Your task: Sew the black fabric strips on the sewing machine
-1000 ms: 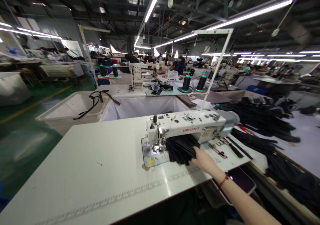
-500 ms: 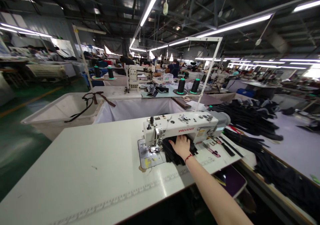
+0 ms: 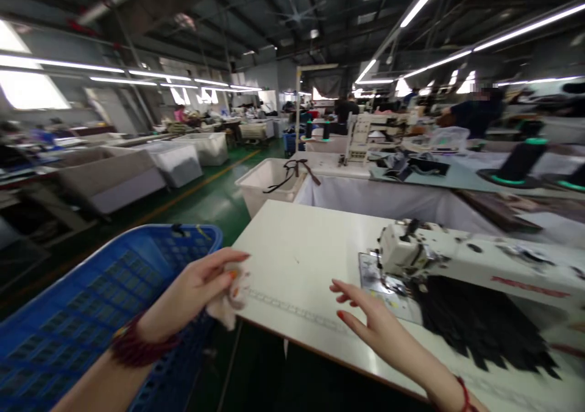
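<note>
Over the white table (image 3: 301, 232), the sewing machine (image 3: 461, 247) arches across black strips (image 3: 479, 320) slanting toward the near edge, rightward of the right hand (image 3: 381, 330) – nearer, empty, fingers apart – while the left hand (image 3: 196, 287) pinches a drooping pale cloth (image 3: 223, 312) beside the table edge.

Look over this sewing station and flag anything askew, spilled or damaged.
A dark strap lies tangled over the edge of the pale bin, as if tossed there. The black strips under the sewing machine are splayed unevenly. No spill or damage shows.
</note>
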Tool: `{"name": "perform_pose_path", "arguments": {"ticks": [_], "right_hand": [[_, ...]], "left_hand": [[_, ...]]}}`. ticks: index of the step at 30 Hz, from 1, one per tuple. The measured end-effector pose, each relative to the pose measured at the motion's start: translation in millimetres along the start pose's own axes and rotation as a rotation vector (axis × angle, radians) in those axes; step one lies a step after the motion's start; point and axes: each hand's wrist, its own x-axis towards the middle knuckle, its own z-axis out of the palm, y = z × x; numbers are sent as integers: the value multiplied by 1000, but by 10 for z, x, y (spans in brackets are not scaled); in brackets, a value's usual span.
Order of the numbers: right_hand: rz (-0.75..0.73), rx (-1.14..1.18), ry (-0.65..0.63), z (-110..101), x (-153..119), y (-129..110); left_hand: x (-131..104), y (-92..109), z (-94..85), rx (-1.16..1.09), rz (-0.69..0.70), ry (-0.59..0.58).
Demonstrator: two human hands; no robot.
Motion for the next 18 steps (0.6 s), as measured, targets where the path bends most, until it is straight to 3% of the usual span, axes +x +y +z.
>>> {"name": "perform_pose_path", "arguments": {"ticks": [3, 5, 8, 10, 15, 18], "right_hand": [[-200, 294, -43, 309, 559, -525], [-264, 441, -166, 512, 856, -891], [-226, 603, -511, 794, 1113, -1274], [-138, 661, -619, 921, 1208, -1361], [79, 653, -326, 984, 1495, -1194], [160, 625, -251, 1041, 1687, -1082]], "left_hand": [[-16, 183, 169, -181, 29, -170], [-67, 287, 167, -288, 56, -240], [-276, 331, -106, -375, 41, -235], [-482, 251, -434, -346, -2, -164], [-1144, -227, -1321, -11, -280, -86], [-1594, -525, -1637, 137, -456, 19]]}}
